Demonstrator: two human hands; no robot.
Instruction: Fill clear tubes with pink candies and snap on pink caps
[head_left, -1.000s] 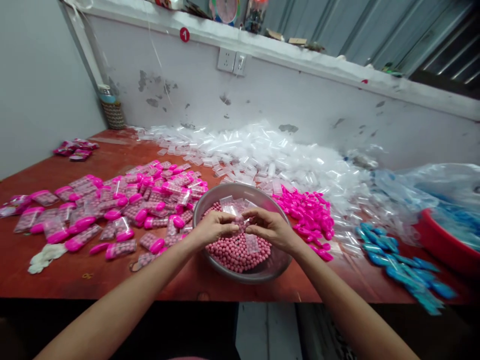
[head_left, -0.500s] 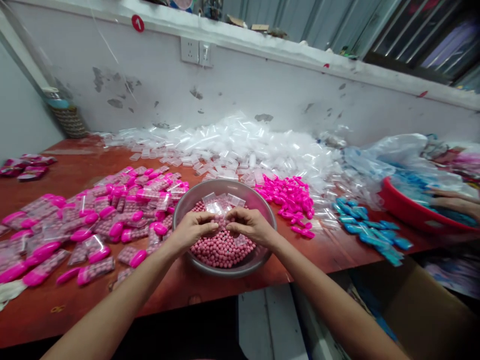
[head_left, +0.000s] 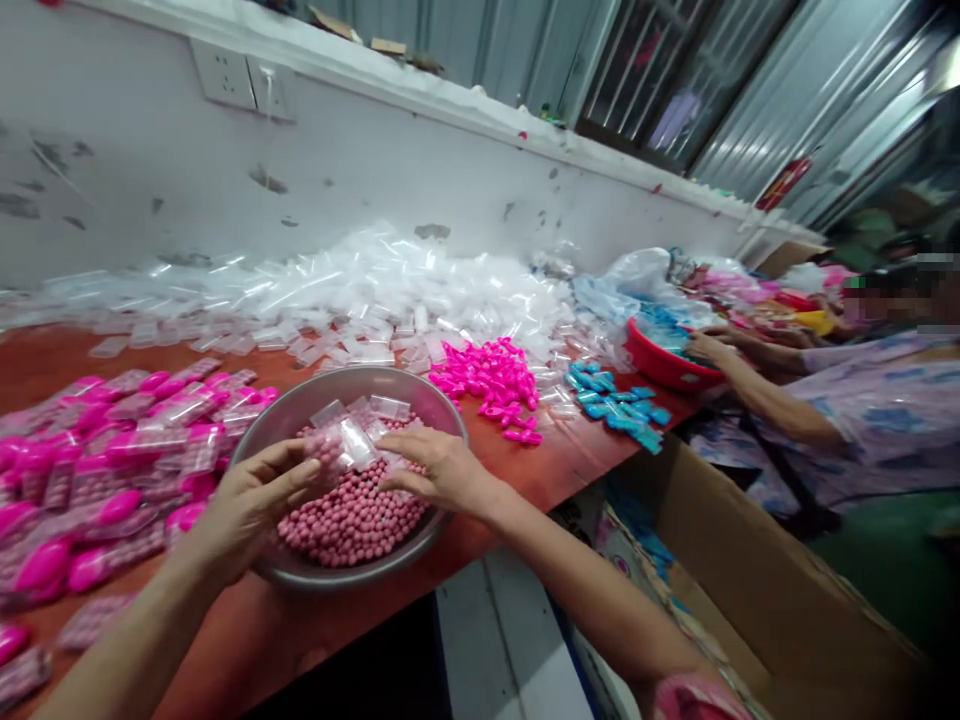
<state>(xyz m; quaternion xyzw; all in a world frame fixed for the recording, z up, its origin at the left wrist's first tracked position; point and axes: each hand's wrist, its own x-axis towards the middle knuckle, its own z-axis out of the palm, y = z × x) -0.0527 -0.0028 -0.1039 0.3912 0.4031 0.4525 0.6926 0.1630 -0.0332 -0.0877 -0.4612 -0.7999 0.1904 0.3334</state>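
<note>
A grey metal bowl (head_left: 442, 395) in front of me contains pink beads (head_left: 349, 525) and several small clear plastic cases (head_left: 358, 445). My left hand (head_left: 266, 490), at the bowl's left side, pinches a clear bead-filled case (head_left: 324, 452) between thumb and fingers. Over the right half of the bowl is my right hand (head_left: 446, 468), thumb and fingers apart, its fingertips close to the clear cases and beads. I see nothing gripped in it. Filled cases with bright pink caps (head_left: 120, 450) lie heaped to the left of the bowl.
Bright pink caps (head_left: 491, 385) are piled right of the bowl, with blue pieces (head_left: 619, 405) beyond. Empty clear cases (head_left: 375, 280) line the wall. A co-worker's hands (head_left: 712, 350) are at a red basin (head_left: 664, 372). Below stands a cardboard box (head_left: 735, 560).
My view has swung right, bringing the co-worker into sight. My hands, together over the bowl before, have separated; the left has the filled case and the right has spread its fingers.
</note>
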